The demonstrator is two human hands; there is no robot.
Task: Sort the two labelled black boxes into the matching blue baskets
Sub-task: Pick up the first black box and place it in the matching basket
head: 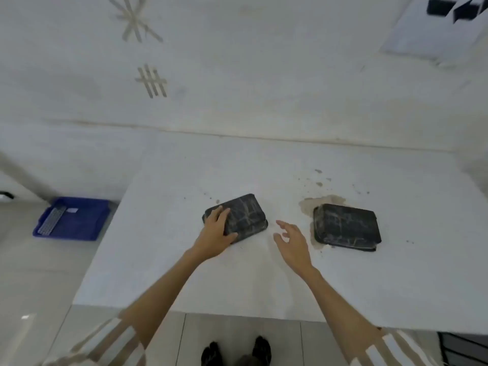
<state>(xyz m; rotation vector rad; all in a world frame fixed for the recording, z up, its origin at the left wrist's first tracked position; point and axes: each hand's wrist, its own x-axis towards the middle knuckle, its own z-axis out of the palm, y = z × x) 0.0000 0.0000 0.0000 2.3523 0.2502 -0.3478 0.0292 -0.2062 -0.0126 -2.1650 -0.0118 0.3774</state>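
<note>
Two flat black boxes lie on the white table (264, 273). The left black box (244, 213) sits near the table's middle; my left hand (216, 233) grips its near left corner, fingers on top and thumb along the front edge. The right black box (347, 227) rests on a brownish stain further right. My right hand (291, 240) hovers open between the two boxes, touching neither. A blue basket (72, 219) stands on the floor left of the table, with a pale strip and a small label inside. No label on either box is readable.
A white wall with tape marks rises behind the table. A white sheet with black shapes (443, 19) hangs at the top right. My shoes (236, 351) stand on the tiled floor by the table's front edge. A dark object (462, 350) sits at the bottom right.
</note>
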